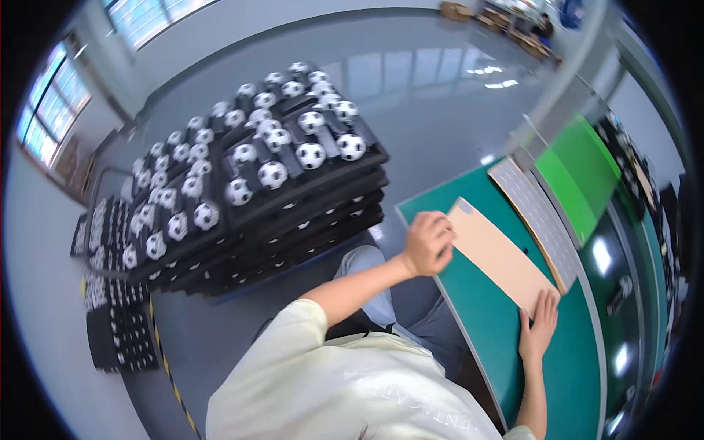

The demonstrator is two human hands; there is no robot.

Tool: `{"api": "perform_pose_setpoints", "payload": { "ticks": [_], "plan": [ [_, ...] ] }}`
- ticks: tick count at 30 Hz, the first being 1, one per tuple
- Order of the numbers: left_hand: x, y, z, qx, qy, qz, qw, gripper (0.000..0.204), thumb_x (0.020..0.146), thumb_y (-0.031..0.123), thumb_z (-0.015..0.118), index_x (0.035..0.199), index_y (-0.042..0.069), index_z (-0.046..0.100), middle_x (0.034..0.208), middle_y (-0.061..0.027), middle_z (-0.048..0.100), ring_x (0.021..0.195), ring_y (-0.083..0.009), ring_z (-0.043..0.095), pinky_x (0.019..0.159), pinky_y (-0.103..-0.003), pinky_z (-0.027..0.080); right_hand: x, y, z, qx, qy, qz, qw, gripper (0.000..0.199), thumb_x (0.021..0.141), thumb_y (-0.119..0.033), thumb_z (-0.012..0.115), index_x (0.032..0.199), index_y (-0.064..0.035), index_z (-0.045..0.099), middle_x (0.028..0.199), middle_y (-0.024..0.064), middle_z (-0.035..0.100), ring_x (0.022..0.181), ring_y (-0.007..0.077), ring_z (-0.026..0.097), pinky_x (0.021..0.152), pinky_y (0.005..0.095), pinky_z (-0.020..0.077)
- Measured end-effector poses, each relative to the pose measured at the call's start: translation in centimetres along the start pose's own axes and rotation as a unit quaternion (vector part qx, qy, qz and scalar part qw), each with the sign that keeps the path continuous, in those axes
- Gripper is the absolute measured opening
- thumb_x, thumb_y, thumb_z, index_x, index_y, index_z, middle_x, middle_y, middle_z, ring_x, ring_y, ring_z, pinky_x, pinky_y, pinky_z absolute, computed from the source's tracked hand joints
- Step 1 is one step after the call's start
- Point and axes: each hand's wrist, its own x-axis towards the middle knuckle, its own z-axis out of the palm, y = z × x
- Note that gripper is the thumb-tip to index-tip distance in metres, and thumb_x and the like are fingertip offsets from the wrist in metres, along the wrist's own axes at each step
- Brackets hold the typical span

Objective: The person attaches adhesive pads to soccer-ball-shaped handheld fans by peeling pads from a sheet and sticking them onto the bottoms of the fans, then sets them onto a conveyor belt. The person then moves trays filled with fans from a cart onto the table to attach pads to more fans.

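A long, flat tan sheet (499,253), perhaps cardboard, lies on the green tabletop with a small grey patch at its far left corner. My left hand (429,243) is at the sheet's left end, fingers curled and closed at its edge; the exact grip is partly hidden. On the sheet's right end my right hand (539,326) rests with its fingers stretched out. Just beyond the sheet sits a grey panel (539,220) marked with rows of short pale dashes, its edge brownish.
Beneath these lies the green worktable (484,323). To its right runs a bright green sloping panel (579,176) beside a dark green conveyor-like surface (623,293). At left stand stacked black trays (308,213) holding several small soccer-ball-patterned items (311,155). A yellow-black floor stripe (167,367) runs nearby.
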Motion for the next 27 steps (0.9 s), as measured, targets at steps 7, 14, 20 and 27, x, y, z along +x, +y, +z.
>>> {"api": "perform_pose_setpoints", "payload": {
  "ticks": [7, 14, 20, 27],
  "plan": [
    [-4.8, -1.3, -7.5, -0.012, 0.025, -0.009, 1.000, 0.015, 0.063, 0.012, 0.058, 0.076, 0.004, 0.056, 0.084, -0.0093, 0.054, 0.093, -0.0286, 0.051, 0.078, -0.041, 0.040, -4.7, -4.9, 1.7, -0.029, 0.027, 0.019, 0.999, 0.049, 0.091, -0.028, 0.051, 0.131, -0.0003, 0.043, 0.141, 0.0181, 0.033, 0.130, 0.0326, 0.031, 0.105, 0.0402, 0.0259],
    [-10.0, -4.2, -14.8, 0.005, 0.019, -0.045, 0.999, 0.031, 0.069, 0.015, 0.061, 0.098, 0.005, 0.056, 0.099, -0.0109, 0.053, 0.104, -0.0299, 0.047, 0.088, -0.042, 0.038, -6.1, -10.2, 3.4, 0.074, 0.122, -0.022, 0.990, 0.041, 0.091, -0.019, 0.052, 0.126, 0.0003, 0.045, 0.137, 0.0188, 0.036, 0.127, 0.0354, 0.033, 0.103, 0.0430, 0.0290],
    [-20.6, -16.1, -25.7, 0.085, 0.303, -0.542, 0.779, 0.028, 0.080, 0.009, 0.057, 0.106, 0.003, 0.052, 0.104, -0.0075, 0.052, 0.100, -0.0207, 0.047, 0.089, -0.032, 0.037, 4.5, -22.1, 1.5, 0.075, 0.179, -0.214, 0.957, 0.041, 0.090, -0.010, 0.050, 0.129, -0.0019, 0.042, 0.139, 0.0172, 0.032, 0.130, 0.0348, 0.030, 0.104, 0.0446, 0.0286],
    [-26.5, -30.3, -33.3, -0.032, 0.600, -0.593, 0.536, 0.036, 0.085, 0.023, 0.056, 0.115, 0.006, 0.044, 0.107, -0.0086, 0.051, 0.100, -0.0188, 0.046, 0.090, -0.037, 0.037, 34.2, -46.3, 9.6, 0.313, -0.055, -0.304, 0.898, 0.042, 0.087, -0.021, 0.056, 0.124, -0.0024, 0.048, 0.128, 0.0115, 0.049, 0.123, 0.0237, 0.041, 0.103, 0.0348, 0.0278]
  ]
}}
